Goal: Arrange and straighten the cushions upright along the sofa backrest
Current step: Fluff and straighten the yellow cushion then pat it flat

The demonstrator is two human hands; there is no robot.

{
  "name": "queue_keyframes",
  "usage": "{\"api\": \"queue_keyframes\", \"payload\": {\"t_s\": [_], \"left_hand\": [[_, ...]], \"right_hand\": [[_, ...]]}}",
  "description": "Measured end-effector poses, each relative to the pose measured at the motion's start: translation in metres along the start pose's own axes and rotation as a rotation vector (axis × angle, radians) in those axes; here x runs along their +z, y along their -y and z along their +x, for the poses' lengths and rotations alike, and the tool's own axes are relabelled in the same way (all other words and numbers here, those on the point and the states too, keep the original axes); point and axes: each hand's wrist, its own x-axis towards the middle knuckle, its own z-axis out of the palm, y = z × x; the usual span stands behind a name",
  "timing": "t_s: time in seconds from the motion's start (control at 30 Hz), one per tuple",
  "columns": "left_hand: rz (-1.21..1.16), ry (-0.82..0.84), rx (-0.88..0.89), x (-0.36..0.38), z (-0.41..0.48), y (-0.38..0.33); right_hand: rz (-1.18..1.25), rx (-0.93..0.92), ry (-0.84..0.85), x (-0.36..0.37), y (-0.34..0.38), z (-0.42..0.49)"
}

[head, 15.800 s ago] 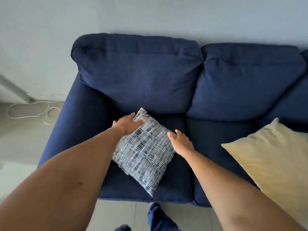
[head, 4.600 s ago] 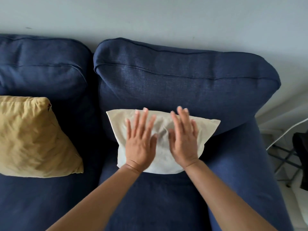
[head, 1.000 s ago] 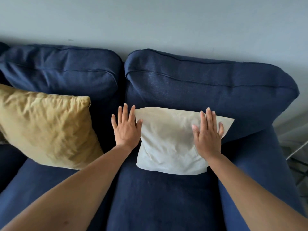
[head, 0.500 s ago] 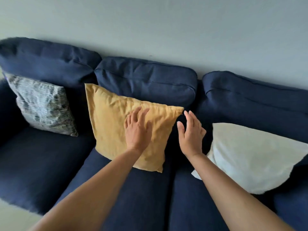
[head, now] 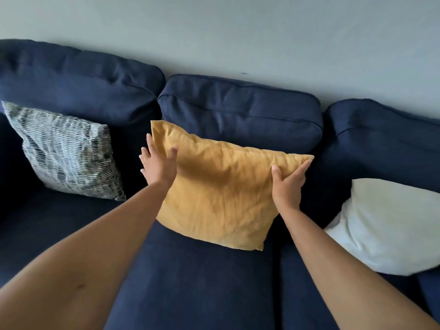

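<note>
Both hands have moved outward to the sides of the mustard-yellow square fabric cushion [head: 219, 191].
The left hand [head: 158, 166], fingers straight and splayed, presses the cushion's 9 o'clock edge. The right hand [head: 287, 186] pinches the 2 o'clock corner, thumb in front. The cushion leans on the middle of the navy fabric sofa backrest [head: 238, 110] with its top edge slanted, so it likely still needs squaring.

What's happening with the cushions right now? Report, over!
Copy: left hand flat on left edge of yellow cushion; right hand pinching its top right corner. It stands against the backrest. Patterned cushion and white cushion sit clear either side.
</note>
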Motion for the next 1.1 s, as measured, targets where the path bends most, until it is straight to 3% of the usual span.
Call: {"api": "queue_keyframes", "payload": {"t_s": [0.23, 0.43, 0.5, 0.57, 0.63, 0.7, 0.77, 0.87, 0.97, 1.1], "left_hand": [[-0.183, 0.155, -0.138, 0.020, 0.036, 0.022], [-0.179, -0.093, -0.041, 0.028, 0.045, 0.021], [-0.179, -0.121, 0.027, 0.025, 0.044, 0.009], [-0.199, -0.096, 0.085, 0.021, 0.039, -0.006], [-0.224, -0.048, 0.139, 0.017, 0.032, -0.022], [-0.288, 0.012, 0.210, 0.014, 0.025, -0.036], [-0.369, 0.076, 0.277, 0.011, 0.017, -0.047], [-0.502, 0.191, 0.350, 0.002, 0.012, -0.055], [-0.498, 0.223, 0.404, -0.007, 0.014, -0.054], [-0.432, 0.218, 0.360, -0.018, 0.014, -0.047]], "right_hand": [[-0.059, 0.016, -0.064, 0.026, -0.013, 0.030], [-0.335, -0.061, -0.146, 0.032, -0.010, 0.047], [-0.439, -0.150, -0.249, 0.031, 0.003, 0.049], [-0.362, -0.303, -0.304, 0.032, 0.025, 0.047], [-0.213, -0.504, -0.195, 0.039, 0.051, 0.041], [-0.120, -0.643, 0.036, 0.048, 0.079, 0.031], [-0.102, -0.670, 0.249, 0.057, 0.104, 0.025], [-0.115, -0.557, 0.434, 0.065, 0.130, 0.019], [-0.151, -0.517, 0.461, 0.065, 0.143, 0.017], [-0.259, -0.573, 0.319, 0.072, 0.146, -0.001]]}}
